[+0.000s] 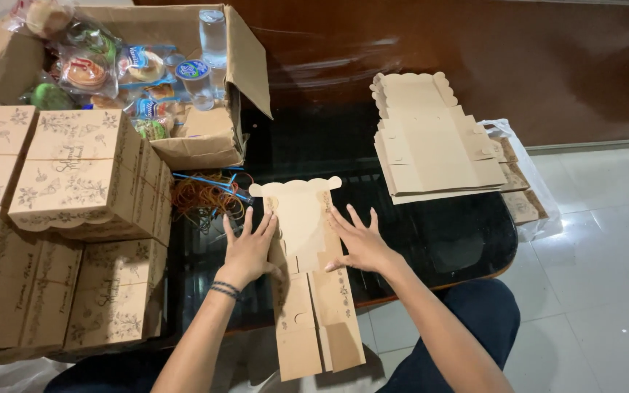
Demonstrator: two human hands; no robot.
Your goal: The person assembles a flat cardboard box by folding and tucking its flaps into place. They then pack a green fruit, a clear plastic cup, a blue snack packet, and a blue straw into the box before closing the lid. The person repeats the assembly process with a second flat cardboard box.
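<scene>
On the dark glossy surface [445,233], your left hand [247,247] and right hand [360,244] press flat, fingers spread, grasping nothing, on the half-folded kraft box blank [301,218], apparently mid-crease; next, raise its side flaps.

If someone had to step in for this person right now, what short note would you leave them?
Left hand: flat, fingers spread, pressing the left side panel of the flat box blank.
Right hand: flat on the blank's right panel. Neither hand grips anything.
The blank lies on the dark glass table, its lower end hanging over the near edge.
Done: finished printed boxes stacked at left.
Left: this blank is still unfolded; a stack of flat blanks waits at right. Rubber bands lie beside the open carton of snacks and water cups.
</scene>
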